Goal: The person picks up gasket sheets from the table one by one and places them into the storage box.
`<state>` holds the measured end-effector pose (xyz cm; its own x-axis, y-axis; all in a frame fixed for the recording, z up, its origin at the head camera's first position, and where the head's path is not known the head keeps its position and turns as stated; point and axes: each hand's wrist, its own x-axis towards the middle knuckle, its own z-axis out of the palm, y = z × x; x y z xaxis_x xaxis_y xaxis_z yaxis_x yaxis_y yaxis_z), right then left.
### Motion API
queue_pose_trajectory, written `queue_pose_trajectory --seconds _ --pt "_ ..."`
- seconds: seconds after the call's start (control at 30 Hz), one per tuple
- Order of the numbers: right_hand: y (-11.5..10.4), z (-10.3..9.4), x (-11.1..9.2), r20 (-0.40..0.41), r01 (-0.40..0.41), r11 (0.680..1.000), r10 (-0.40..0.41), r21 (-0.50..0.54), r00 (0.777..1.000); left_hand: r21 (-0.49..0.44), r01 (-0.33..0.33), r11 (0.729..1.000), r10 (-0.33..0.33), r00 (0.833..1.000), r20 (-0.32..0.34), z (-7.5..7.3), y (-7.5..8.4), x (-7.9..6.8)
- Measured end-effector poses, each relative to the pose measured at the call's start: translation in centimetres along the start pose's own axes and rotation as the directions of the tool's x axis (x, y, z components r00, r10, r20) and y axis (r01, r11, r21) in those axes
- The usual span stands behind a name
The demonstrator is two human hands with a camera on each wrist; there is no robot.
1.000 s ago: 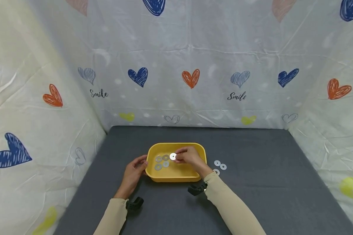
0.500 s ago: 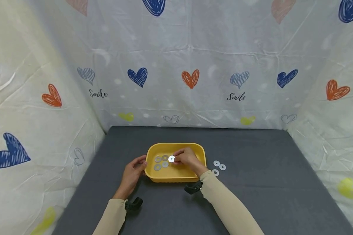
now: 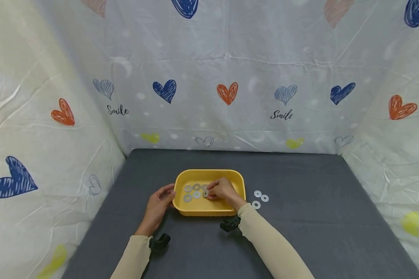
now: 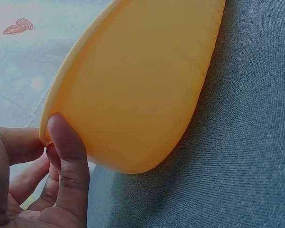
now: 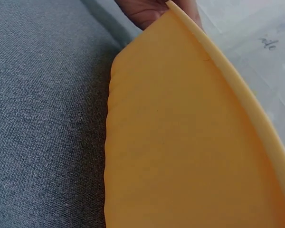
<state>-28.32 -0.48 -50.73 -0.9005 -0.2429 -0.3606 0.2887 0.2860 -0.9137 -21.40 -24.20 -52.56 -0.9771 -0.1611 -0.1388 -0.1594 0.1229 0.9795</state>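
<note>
My left hand (image 3: 158,203) pinches the left end of a yellow tray (image 3: 209,212). In the left wrist view, the thumb (image 4: 69,142) presses the outside wall just under the rim, with the other fingers at the rim's far side. Over the tray's floor, my right hand (image 3: 223,188) has its fingertips at a flat metal washer (image 3: 205,193), apparently pinching its right edge. Several other washers (image 3: 187,198) lie flat in two rows on the tray's left half. The tray's wall (image 5: 171,128) hides my right fingers in the right wrist view.
Three loose washers (image 3: 256,204) lie on the dark grey tabletop (image 3: 300,217), right of the tray. A white cloth backdrop (image 3: 195,58) printed with hearts rises behind the table and along both sides.
My right hand has brought its washer down and slightly nearer to me, onto the tray floor. Another washer behind it now shows. My left hand keeps its hold on the tray.
</note>
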Motion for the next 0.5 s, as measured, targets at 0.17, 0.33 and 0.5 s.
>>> queue_pose_trajectory --seconds 0.17,0.33,0.5 --pt "-0.3 -0.1 -0.3 -0.033 0.019 0.997 -0.021 -0.068 0.999 -0.011 -0.01 1.0 0.01 1.0 0.004 0.1 0.1 0.1" --pt "-0.5 -0.4 -0.7 -0.093 0.042 0.984 -0.059 -0.175 0.994 -0.005 -0.012 1.0 0.012 1.0 0.0 0.1 0.0 0.1" --pt "-0.6 -1.0 -1.1 -0.09 0.102 0.988 -0.113 -0.12 0.989 -0.001 -0.011 1.0 0.011 1.0 -0.005 0.1 -0.2 0.2"
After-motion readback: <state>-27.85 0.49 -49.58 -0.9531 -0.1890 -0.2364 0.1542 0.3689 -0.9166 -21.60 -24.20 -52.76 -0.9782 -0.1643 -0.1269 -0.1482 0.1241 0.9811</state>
